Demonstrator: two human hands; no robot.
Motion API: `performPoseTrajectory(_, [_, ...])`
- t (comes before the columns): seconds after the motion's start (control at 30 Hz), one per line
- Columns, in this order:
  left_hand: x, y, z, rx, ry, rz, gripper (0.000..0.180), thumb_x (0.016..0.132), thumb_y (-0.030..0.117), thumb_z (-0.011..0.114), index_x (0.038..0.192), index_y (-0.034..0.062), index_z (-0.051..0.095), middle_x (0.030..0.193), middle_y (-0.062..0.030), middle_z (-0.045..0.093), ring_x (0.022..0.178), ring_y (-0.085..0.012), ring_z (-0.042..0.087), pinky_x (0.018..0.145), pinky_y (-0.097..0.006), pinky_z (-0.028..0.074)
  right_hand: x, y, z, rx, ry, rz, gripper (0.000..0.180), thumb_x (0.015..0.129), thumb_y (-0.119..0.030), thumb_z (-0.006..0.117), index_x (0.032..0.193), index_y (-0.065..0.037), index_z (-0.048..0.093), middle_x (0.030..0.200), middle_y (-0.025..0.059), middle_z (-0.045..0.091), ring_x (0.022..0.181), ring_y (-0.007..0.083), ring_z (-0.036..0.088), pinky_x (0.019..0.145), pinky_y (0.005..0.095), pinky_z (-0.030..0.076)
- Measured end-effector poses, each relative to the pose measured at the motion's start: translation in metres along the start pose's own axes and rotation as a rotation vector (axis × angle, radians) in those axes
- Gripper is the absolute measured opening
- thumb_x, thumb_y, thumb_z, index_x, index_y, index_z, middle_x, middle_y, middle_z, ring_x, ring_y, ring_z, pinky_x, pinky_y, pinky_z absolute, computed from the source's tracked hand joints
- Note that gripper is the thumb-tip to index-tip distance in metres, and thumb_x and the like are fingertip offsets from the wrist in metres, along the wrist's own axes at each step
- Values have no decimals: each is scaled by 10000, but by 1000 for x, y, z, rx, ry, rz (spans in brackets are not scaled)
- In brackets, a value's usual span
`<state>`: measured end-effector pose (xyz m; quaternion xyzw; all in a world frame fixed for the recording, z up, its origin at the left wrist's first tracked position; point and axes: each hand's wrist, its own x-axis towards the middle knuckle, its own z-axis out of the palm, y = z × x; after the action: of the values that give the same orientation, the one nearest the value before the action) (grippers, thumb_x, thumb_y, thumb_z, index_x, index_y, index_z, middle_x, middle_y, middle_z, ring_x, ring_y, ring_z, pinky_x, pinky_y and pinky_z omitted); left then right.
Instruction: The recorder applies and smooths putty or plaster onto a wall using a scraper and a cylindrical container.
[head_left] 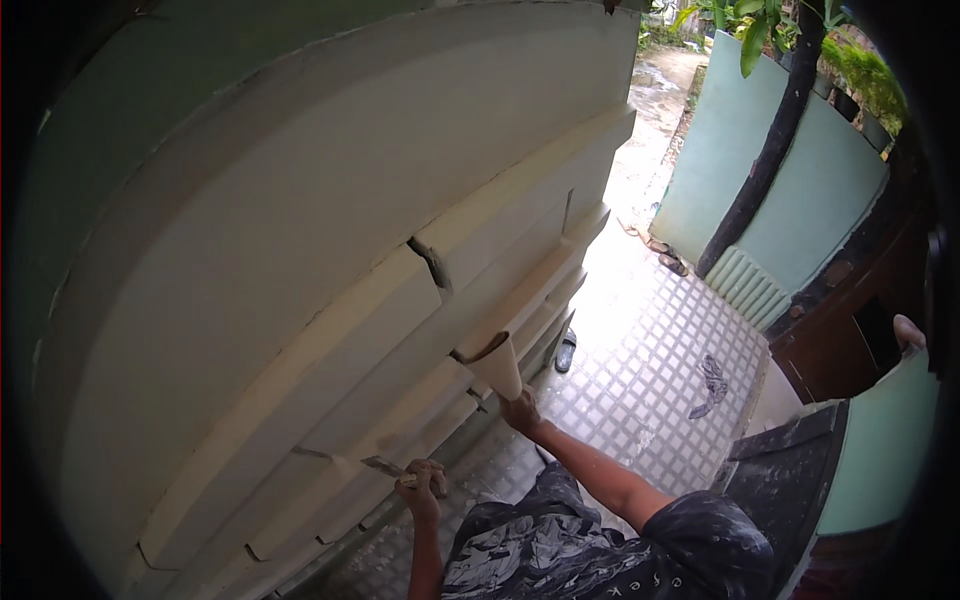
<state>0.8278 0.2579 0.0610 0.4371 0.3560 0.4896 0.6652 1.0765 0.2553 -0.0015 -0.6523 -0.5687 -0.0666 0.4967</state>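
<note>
Left hand [420, 487] clamps a small trowel [383, 465] against the stepped cream wall moulding [400, 300]; right hand [520, 410] grips a plaster board [497, 365] (chequered floor [650, 380] below)

Pale stepped plaster wall [300, 200], checker-pattern tiled floor [650, 370], mint-green gate panels [760, 170], dark tree trunk [770, 150], daylight

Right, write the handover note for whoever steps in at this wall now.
Left hand: gripping a small trowel, blade tip against the lower moulding.
Right hand: holding up a flat plaster board close to the stepped wall mouldings.
Done: the upper wall looks smooth and evenly coated.
Left: an open crack in the moulding band above; gaps at the lower step joints look unfilled.
</note>
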Motion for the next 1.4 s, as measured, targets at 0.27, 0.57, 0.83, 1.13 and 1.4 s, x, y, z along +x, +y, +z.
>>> performPoseTrajectory(0.27, [-16,15,14,-157,84,135,155,905,120,497,780,46,444,707,-81,519,487,-143,477,399,-273,388,-157,18,-61,-133,-361,734,225,874,-181,532,859,10,651,772,269,602,763,440,579,686,498,434])
performPoseTrajectory(0.57, [36,46,37,621,-41,401,122,808,0,590,929,12,586,893,-89,610,842,-202,594,773,-319,468,161,-90,-124,13,403,-104,116,864,-46,571,948,34,581,811,174,647,737,280,650,630,342,480])
performPoseTrajectory(0.83, [79,71,46,767,-306,385,260,755,-24,550,1004,35,598,970,-153,612,901,-314,600,818,-348,463,213,-144,-131,97,193,-133,97,853,-30,587,909,40,625,842,172,661,833,306,653,701,346,487])
performPoseTrajectory(1.13, [66,46,41,757,-315,496,133,788,-16,541,903,7,604,932,-134,627,852,-275,622,778,-349,483,170,-136,-164,1542,37,560,420,887,-124,477,1272,34,416,1217,155,534,1105,242,541,949,388,436])
performPoseTrajectory(1.4, [46,71,94,146,-137,414,92,797,-75,582,744,-1,570,900,-100,546,723,-147,578,643,-268,514,166,-121,-153,1677,174,633,426,900,-153,540,1268,16,409,1221,126,528,1114,222,523,966,356,421])
